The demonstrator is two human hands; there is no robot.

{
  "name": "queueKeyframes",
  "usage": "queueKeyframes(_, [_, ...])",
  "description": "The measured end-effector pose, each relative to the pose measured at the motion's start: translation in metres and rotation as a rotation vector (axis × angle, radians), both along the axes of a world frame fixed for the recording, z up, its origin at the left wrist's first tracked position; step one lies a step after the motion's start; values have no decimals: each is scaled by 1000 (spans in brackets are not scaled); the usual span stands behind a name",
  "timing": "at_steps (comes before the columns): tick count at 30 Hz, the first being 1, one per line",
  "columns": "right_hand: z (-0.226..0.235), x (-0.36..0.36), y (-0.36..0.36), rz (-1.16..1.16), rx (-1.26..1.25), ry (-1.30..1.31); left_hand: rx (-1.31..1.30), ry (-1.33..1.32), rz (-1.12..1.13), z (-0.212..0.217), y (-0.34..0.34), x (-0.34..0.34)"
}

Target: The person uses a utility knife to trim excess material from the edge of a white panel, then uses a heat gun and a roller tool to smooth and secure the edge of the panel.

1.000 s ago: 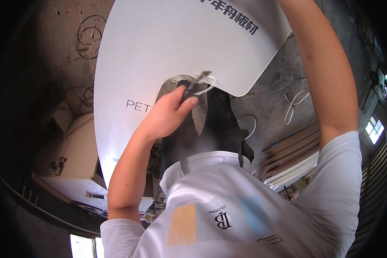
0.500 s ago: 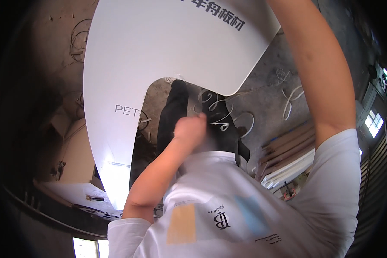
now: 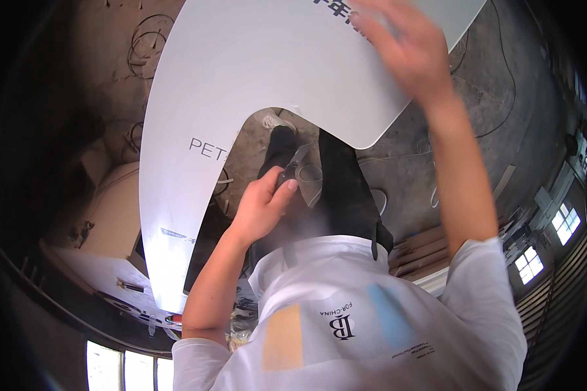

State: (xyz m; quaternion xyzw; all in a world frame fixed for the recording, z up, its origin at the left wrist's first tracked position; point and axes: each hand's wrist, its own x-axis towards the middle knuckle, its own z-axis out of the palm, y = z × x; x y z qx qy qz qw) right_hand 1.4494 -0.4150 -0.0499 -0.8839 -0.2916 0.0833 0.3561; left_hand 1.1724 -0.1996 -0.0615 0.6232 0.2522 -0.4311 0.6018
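Observation:
A large white panel [image 3: 267,58] with a curved cut-out and printed lettering spreads across the upper part of the view. My left hand [image 3: 262,203] is closed around a dark-handled utility knife [image 3: 288,172], whose blade points up and away over the floor within the cut-out. Over the panel's right part is my right hand [image 3: 414,55], somewhat blurred, its fingers stretched out and nothing seen in it. Whether its fingers touch the panel I cannot tell.
Thin curled strips [image 3: 381,201] lie on the floor by my legs. Stacked boards [image 3: 414,255] are at the right. At the left stands a pale board-like surface [image 3: 114,215], with a dark-handled tool [image 3: 130,285] below it. Loops of black cable [image 3: 147,49] lie at the upper left.
My right hand, earlier beyond the top edge, has come back into view over the panel. My left hand has shifted slightly left, and the knife now shows clearly.

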Motion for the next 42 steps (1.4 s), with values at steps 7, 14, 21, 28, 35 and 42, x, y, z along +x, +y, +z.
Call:
queueKeyframes(7, [19,-192,5,-414,345,840,-401,-4,260,22,-11,-8])
queueKeyframes(14, [-6,-226,16,-633,631,1149,-319,29,89,21,-10,5])
queueKeyframes(21, [-29,-227,35,-750,867,1218,-198,14,104,-1,4,36])
queueKeyframes(28, [-36,-212,59,-856,1057,1310,-113,42,-80,-2,8,78])
queueKeyframes(35, [-28,-209,66,-988,1052,1312,-51,-54,-215,-6,11,85])
queueKeyframes(42, [-27,-210,66,-1055,1060,1292,-19,-75,-305,-3,9,91])
